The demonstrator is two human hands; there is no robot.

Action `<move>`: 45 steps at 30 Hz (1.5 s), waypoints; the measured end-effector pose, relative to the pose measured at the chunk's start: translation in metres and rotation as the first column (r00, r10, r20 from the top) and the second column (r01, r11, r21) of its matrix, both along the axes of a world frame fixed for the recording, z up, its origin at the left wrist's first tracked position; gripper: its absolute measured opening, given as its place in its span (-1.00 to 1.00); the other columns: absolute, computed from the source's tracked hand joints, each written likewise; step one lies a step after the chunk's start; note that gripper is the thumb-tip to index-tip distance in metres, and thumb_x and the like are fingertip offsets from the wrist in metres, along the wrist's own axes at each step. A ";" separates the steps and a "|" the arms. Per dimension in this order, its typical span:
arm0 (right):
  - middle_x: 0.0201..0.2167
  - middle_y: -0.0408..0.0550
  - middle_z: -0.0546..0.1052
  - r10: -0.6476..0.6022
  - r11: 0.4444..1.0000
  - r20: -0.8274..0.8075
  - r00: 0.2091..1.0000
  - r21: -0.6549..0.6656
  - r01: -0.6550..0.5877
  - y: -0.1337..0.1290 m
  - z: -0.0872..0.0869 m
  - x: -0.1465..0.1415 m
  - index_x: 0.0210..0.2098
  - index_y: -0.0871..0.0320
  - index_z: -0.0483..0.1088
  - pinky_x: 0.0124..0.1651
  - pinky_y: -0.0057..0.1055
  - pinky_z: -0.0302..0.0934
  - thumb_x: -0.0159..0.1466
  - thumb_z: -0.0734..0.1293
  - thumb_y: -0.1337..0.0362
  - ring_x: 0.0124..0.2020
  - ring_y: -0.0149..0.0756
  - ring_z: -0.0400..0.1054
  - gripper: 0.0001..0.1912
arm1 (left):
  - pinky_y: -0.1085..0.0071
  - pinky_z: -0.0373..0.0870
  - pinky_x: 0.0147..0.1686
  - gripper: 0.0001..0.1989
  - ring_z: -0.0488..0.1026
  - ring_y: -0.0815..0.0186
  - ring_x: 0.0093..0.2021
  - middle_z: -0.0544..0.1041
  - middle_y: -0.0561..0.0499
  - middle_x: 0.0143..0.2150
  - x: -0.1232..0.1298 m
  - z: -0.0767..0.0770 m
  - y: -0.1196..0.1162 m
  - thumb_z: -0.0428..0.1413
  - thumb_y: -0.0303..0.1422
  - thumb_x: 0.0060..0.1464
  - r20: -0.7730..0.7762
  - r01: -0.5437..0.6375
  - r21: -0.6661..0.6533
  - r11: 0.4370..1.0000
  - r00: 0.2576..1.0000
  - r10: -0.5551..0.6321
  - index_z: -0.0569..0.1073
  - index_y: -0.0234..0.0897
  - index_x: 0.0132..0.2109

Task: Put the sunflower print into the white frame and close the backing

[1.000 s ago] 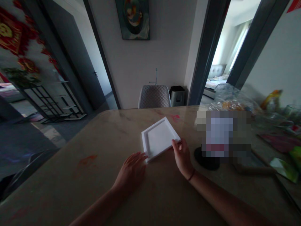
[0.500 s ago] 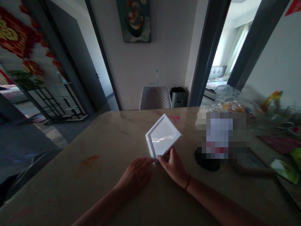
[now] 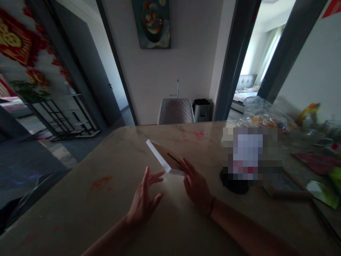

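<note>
1. Your right grip (image 3: 195,185) is narrow, its fingers against the lower edge of a white square tray (image 3: 163,155), just left of that grip. The tray stands tilted on edge, tan underside showing; whether the grip truly pinches it cannot be told.
2. Your left grip (image 3: 142,202) is wide and empty, just beside the tray, not touching it.
3. Risk: with so light a contact, the tray could tip and slap onto the beige marbled tabletop (image 3: 80,199).
4. Risk: a rightward topple could reach the round black base (image 3: 229,181) beyond your right grip, under a pixelated object.
5. Count: one tray, two grips, one base, one quilted grey chair (image 3: 176,112) ahead.
</note>
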State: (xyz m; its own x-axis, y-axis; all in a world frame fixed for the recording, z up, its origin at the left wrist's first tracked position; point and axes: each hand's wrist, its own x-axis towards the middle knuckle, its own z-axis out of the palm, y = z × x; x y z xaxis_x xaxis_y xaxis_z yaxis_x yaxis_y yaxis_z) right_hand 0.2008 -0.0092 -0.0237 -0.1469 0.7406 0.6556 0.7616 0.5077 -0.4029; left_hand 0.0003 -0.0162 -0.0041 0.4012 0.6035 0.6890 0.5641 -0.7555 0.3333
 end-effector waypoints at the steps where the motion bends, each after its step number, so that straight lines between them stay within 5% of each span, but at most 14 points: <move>1: 0.18 0.06 0.18 0.012 1.000 0.064 0.998 0.007 -0.013 0.001 -0.002 0.001 0.21 0.14 -0.05 0.05 -0.34 0.19 0.18 0.02 0.52 0.12 -0.30 0.16 -0.39 | 0.20 0.40 -0.15 -0.31 0.47 0.24 -0.14 0.49 -0.16 -0.07 -0.001 0.000 0.000 -0.14 -0.16 0.17 -0.016 0.021 0.030 0.999 1.000 -0.020 -0.35 -0.20 0.29; 6: 0.12 0.00 0.27 -0.045 0.998 0.282 0.958 0.055 0.030 0.006 -0.009 0.005 0.20 0.12 0.04 0.14 -0.18 0.08 0.12 0.10 0.56 0.15 -0.21 0.09 -0.35 | 0.29 0.42 -0.19 -0.59 0.44 0.22 -0.08 0.52 -0.09 -0.15 -0.005 -0.004 0.004 -0.03 -0.28 0.14 -0.102 -0.053 0.137 0.989 0.993 0.067 0.19 -0.16 0.14; 12: 0.05 0.04 0.35 -0.099 0.993 0.280 0.955 -0.027 0.111 0.007 -0.006 0.005 0.11 0.14 0.18 0.03 -0.25 0.16 0.15 0.18 0.46 0.05 -0.23 0.20 -0.49 | 0.21 0.37 -0.11 -0.74 0.41 0.19 -0.06 0.53 -0.05 -0.19 -0.004 -0.008 0.013 -0.05 -0.26 0.13 -0.059 -0.243 0.002 0.970 0.968 0.242 0.38 -0.21 -0.08; 19: 0.03 0.07 0.35 -0.081 0.984 0.181 0.980 -0.142 0.107 0.005 -0.002 0.007 -0.02 0.17 0.32 0.08 -0.15 0.08 0.14 0.21 0.35 0.06 -0.15 0.18 -0.61 | 0.24 0.35 -0.16 -0.83 0.43 0.23 -0.22 0.52 0.04 -0.29 0.002 0.000 0.015 -0.01 -0.24 0.08 -0.164 -0.331 -0.262 0.906 0.941 0.296 0.37 -0.18 -0.21; 32: -0.06 0.04 0.42 -0.069 0.980 0.103 0.992 -0.178 0.087 0.007 0.001 0.010 -0.15 0.18 0.39 0.08 -0.20 0.06 0.12 0.18 0.41 0.01 -0.22 0.23 -0.69 | 0.20 0.32 -0.13 -0.84 0.39 0.24 -0.19 0.46 -0.02 -0.22 -0.001 -0.006 0.019 -0.11 -0.42 0.10 -0.272 -0.334 -0.206 0.920 0.923 0.274 0.37 -0.21 -0.32; 37: -0.22 0.05 0.45 -0.147 0.978 0.015 0.989 -0.150 0.148 0.011 -0.002 0.014 -0.13 0.20 0.31 -0.05 -0.18 0.17 0.17 0.21 0.24 -0.13 -0.19 0.30 -0.72 | 0.06 0.25 0.00 -0.88 0.27 0.08 0.10 0.38 -0.14 0.06 0.003 -0.008 0.017 0.01 -0.32 0.04 -0.305 -0.320 -0.232 0.919 0.921 0.244 0.38 -0.25 -0.37; 41: -0.13 0.12 0.40 -0.208 0.971 0.006 0.978 -0.116 0.208 0.018 -0.011 0.019 0.00 0.24 0.21 -0.04 -0.14 0.16 0.13 0.26 0.15 -0.06 -0.11 0.25 -0.52 | 0.03 0.23 0.03 -0.80 0.21 0.04 0.15 0.37 -0.18 0.09 0.004 -0.007 0.018 0.02 -0.22 0.04 -0.316 -0.283 -0.259 0.923 0.928 0.196 0.38 -0.26 -0.39; 45: -0.18 0.09 0.41 -0.186 0.977 0.050 0.981 -0.100 0.191 0.025 -0.013 0.026 -0.03 0.20 0.26 -0.05 -0.13 0.15 0.17 0.22 0.16 -0.07 -0.11 0.24 -0.60 | 0.00 0.20 0.05 -0.79 0.19 0.03 0.17 0.40 -0.10 0.06 0.003 -0.008 0.021 0.05 -0.19 0.02 -0.284 -0.272 -0.263 0.925 0.939 0.195 0.38 -0.24 -0.43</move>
